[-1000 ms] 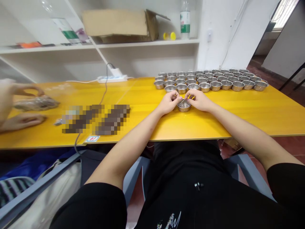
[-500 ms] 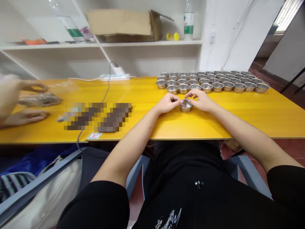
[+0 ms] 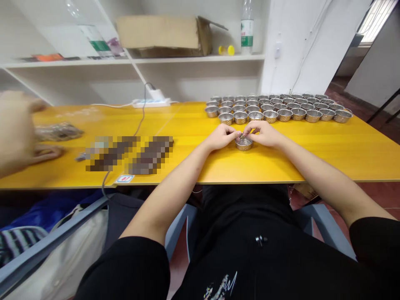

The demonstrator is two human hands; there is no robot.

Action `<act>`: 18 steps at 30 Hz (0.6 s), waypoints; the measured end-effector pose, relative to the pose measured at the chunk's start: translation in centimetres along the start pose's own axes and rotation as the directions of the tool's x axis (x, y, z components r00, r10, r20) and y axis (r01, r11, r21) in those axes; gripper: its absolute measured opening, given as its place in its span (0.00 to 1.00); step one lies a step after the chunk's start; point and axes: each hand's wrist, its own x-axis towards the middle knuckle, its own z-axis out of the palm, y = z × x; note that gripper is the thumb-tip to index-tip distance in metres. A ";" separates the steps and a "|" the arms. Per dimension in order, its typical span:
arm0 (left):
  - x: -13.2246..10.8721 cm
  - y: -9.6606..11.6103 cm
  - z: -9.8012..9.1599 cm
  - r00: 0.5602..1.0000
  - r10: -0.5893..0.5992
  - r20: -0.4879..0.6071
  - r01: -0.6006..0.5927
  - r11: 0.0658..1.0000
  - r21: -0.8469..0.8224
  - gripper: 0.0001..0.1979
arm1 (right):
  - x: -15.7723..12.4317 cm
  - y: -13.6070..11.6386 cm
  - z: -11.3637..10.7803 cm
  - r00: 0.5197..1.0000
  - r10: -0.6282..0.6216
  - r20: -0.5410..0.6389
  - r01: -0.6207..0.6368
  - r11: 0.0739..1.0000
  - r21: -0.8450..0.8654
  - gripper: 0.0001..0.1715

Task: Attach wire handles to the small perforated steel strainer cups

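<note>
Left hand [image 3: 221,136], right hand [image 3: 262,133]: fingers pinching rim of steel strainer cup [image 3: 243,144] on surface [image 3: 312,146]; rows of cups [image 3: 283,109] lined behind.

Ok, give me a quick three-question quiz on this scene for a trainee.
1. True or false: the left hand and right hand both pinch at the lone bowl.
2. Where are the bowl rows? A) beyond the hands B) on the shelf C) on the floor
3. Fill in: the table is ___ in colour.
Key: 1 true; 2 A; 3 yellow.
</note>
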 end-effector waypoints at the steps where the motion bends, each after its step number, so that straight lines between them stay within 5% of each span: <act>1: 0.0 -0.1 0.1 1.000 -0.004 -0.001 0.004 1.000 0.005 0.35 | -0.1 -0.2 -0.2 1.000 0.000 0.019 0.000 1.000 0.004 0.12; 18: 0.0 0.6 0.6 1.000 -0.011 -0.020 0.011 1.000 -0.001 0.28 | -0.5 -1.3 -1.1 0.987 -0.013 0.161 0.020 0.999 -0.038 0.13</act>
